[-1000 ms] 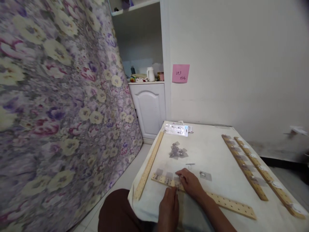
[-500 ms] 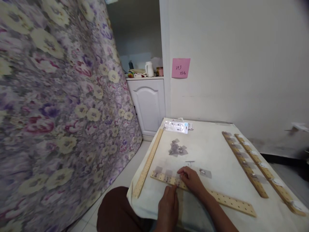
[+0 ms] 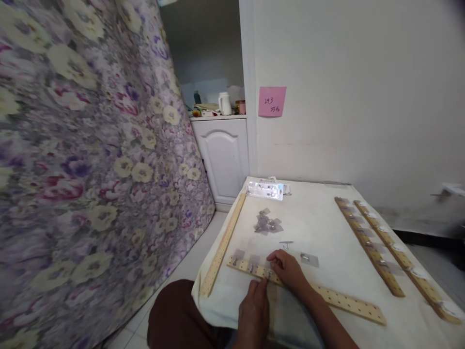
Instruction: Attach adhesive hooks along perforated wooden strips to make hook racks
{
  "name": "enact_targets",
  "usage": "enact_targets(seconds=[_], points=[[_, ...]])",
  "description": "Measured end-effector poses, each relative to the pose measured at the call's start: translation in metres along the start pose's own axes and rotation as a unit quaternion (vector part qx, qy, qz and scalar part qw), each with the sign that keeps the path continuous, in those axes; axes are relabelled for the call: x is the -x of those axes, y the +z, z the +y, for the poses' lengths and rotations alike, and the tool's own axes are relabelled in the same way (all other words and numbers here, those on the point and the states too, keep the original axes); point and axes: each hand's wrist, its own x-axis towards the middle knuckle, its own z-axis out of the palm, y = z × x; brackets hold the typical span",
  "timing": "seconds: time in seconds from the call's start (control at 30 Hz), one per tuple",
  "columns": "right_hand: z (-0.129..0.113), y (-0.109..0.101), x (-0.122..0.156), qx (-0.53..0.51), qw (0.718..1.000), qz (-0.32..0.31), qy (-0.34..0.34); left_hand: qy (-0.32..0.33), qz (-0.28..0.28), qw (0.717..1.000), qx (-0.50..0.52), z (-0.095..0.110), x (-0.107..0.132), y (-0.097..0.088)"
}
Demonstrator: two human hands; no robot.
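Note:
A pale wooden strip with rows of holes (image 3: 350,304) lies across the near side of the cloth-covered table. Along its left end sit small shiny metal fittings (image 3: 251,267), each with a see-through grey square. My left hand (image 3: 253,303) comes from below, its fingers pressed together at the near edge of the strip on another metal fitting (image 3: 268,274). Just above that fitting, my right hand (image 3: 288,270) is closed, with thumb and forefinger by its see-through square. The fingers partly hide both the fitting and the square.
A loose fitting with its square (image 3: 308,259) lies right of my hands, and a thin metal piece (image 3: 286,243) behind them. Farther back are a fitting pile (image 3: 266,223) and a clear package (image 3: 265,190). Wooden strips stand left (image 3: 223,245) and right (image 3: 366,245).
Almost nothing differs. Both hands stay at the same fitting on the strip, with my left fingers shifted only slightly. The view has moved a little.

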Motion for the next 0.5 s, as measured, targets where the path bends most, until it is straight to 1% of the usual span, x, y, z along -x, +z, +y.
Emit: enact_targets(seconds=[0.13,0.5], points=[[0.0005,0.0002,-0.0002,-0.002,1.000,0.001,-0.002,-0.001,-0.017,1.000,-0.014,0.0005,0.0002,-0.0003],[0.0026,-0.0002,-0.0009,-0.002,1.000,0.011,0.005,-0.006,-0.021,0.999,-0.035,0.0024,0.0002,-0.0008]])
